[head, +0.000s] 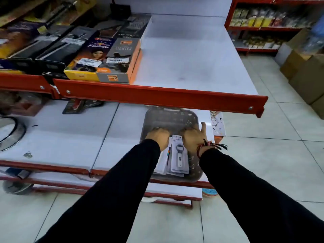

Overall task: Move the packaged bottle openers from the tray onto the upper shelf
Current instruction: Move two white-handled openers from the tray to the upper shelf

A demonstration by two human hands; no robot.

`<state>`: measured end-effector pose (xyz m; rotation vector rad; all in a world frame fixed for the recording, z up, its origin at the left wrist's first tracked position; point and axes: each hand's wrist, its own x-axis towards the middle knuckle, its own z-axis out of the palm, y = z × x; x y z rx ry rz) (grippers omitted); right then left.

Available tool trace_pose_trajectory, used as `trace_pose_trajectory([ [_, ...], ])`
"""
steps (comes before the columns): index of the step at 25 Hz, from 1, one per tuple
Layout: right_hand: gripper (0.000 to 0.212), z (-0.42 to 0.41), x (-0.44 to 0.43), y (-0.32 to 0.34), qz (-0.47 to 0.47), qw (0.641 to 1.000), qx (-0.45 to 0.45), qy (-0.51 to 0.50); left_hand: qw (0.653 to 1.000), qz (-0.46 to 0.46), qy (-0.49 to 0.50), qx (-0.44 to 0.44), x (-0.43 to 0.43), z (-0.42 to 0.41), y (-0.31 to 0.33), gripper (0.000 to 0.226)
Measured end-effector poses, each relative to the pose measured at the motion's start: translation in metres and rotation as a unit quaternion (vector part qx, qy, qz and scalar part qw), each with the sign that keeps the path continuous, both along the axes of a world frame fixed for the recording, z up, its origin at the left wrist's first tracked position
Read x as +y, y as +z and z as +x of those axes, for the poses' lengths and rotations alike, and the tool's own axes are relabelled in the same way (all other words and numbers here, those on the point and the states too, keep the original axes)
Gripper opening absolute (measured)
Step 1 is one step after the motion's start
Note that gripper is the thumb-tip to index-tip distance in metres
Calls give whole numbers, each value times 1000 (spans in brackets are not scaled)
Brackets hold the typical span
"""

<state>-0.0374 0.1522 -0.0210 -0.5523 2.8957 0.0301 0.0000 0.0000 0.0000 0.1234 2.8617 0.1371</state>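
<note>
A grey perforated plastic tray (171,118) sits on the lower white shelf, under the red lip of the upper shelf (192,64). Inside it lies a stack of packaged bottle openers (179,155); the top one is a white card with a white-handled opener. My left hand (158,138) and my right hand (192,138) both reach into the tray with fingers curled down over the far end of the stack. The fingertips are hidden, so the exact grip is unclear. The right part of the upper shelf is bare white board.
Boxed lighters and other packaged goods (105,60) fill the left of the upper shelf. A small white card pack (217,125) lies right of the tray. A round metal lid (8,132) sits far left. Cardboard boxes (306,74) stand on the tiled floor at right.
</note>
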Motion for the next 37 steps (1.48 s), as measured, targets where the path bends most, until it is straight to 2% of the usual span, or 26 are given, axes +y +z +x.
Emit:
trace_pose_trajectory([
  [3, 48, -12, 1, -9, 53, 998, -28, 3, 999, -37, -26, -13, 2, -24, -18, 40],
  [6, 43, -18, 4, -20, 81, 996, -16, 24, 995, -83, -54, -31, 0, -34, -31, 39],
  [10, 35, -24, 2, -20, 66, 997, -10, 24, 991, -115, -63, -30, -6, -39, -34, 32],
  [13, 29, -23, 4, -12, 41, 999, -31, 10, 996, -75, -33, -24, -13, -36, -28, 30],
  [18, 25, -20, 7, 16, -82, 992, -75, -53, 995, 80, 58, -8, -34, -23, 3, 30],
  [22, 29, -8, 20, 49, -265, 944, -187, -64, 974, 211, 79, -2, -48, 6, 33, 26],
  [25, 24, 21, 30, 77, -332, 919, -211, -26, 953, 289, 86, 6, -56, 37, 54, 22],
  [29, 18, 62, 35, 106, -358, 915, -183, 8, 942, 327, 72, 15, -56, 76, 84, 19],
  [33, 20, 99, 30, 154, -325, 937, -111, 59, 931, 352, 79, 61, -53, 109, 126, 17],
  [37, 19, 123, 35, 214, -302, 947, -48, 95, 934, 343, 59, 76, -53, 131, 185, 19],
])
